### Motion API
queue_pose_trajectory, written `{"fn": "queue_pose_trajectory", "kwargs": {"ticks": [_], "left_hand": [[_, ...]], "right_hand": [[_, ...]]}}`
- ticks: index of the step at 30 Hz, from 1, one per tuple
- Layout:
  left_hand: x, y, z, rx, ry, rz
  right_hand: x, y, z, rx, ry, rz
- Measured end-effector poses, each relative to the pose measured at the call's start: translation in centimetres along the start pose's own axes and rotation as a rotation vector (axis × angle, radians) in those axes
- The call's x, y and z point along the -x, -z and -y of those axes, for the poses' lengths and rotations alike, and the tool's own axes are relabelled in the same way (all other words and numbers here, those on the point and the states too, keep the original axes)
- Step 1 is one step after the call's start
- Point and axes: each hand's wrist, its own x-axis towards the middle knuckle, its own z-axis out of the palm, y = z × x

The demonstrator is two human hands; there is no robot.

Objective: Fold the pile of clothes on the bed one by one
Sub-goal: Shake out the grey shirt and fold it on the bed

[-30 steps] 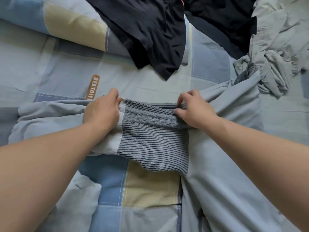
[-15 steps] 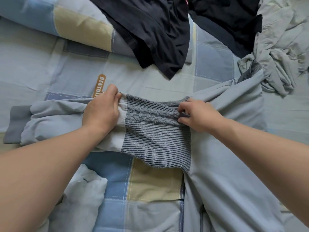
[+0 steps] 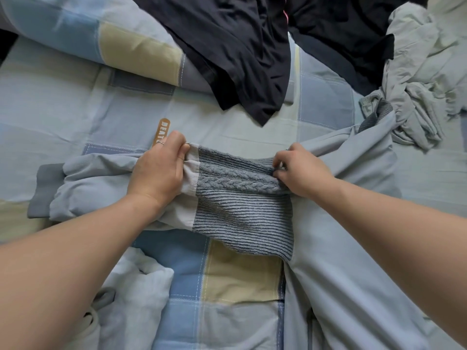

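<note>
Checked bedding [image 3: 75, 102] carries a blue top [image 3: 341, 248]; left hand [image 3: 156, 173] and right hand [image 3: 300, 173] grip it, stretching its knit panel [image 3: 242, 205] flat, likely for folding.

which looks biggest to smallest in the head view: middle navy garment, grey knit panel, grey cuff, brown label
1. middle navy garment, though cut off by the frame's top edge
2. grey knit panel
3. grey cuff
4. brown label, partly behind the left hand
</note>
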Motion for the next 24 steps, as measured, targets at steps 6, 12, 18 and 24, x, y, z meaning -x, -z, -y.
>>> {"fn": "queue_pose_trajectory", "kwargs": {"ticks": [6, 12, 18, 24], "left_hand": [[0.0, -0.1, -0.2, -0.003, 0.008, -0.020], [-0.1, -0.3, 0.0, 0.000, -0.026, -0.024], [-0.1, -0.8, 1.2, -0.132, -0.016, -0.046], [-0.9, -2.9, 1.9, -0.396, -0.015, 0.010]], "right_hand": [[0.5, 0.6, -0.3, 0.047, 0.125, -0.203], [-0.2, -0.4, 0.7, 0.037, 0.152, 0.042], [0.6, 1.0, 0.9, -0.014, 0.045, -0.259], [-1.4, 1.7, 0.1, -0.001, -0.093, -0.142]]}}
